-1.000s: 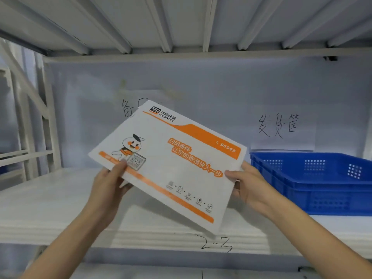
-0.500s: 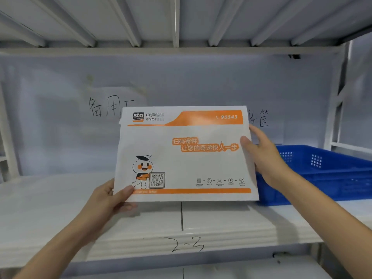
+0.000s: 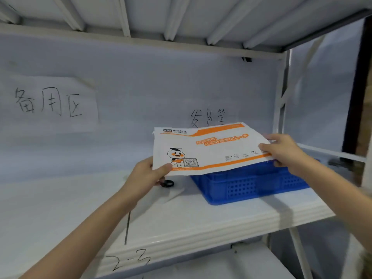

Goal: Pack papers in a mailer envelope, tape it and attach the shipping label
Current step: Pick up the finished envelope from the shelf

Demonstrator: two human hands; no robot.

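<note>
Both hands pinch the mailer envelope [image 3: 209, 148], left hand [image 3: 145, 176] at one corner, right hand [image 3: 281, 150] at the other. Below it sits the blue crate [image 3: 251, 186]. It looks packed, maybe. Next: lower it in gently.

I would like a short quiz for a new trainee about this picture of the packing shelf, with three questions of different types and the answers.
1. True or false: the white and orange paper mailer envelope lies flat on the white shelf.
2. Which hand pinches the corner near the QR code?
3. The envelope is above: A) blue perforated plastic crate B) black ring

Key: 1 false, both hands hold it up. 2 left hand; right hand holds the opposite edge. 3 A.
</note>
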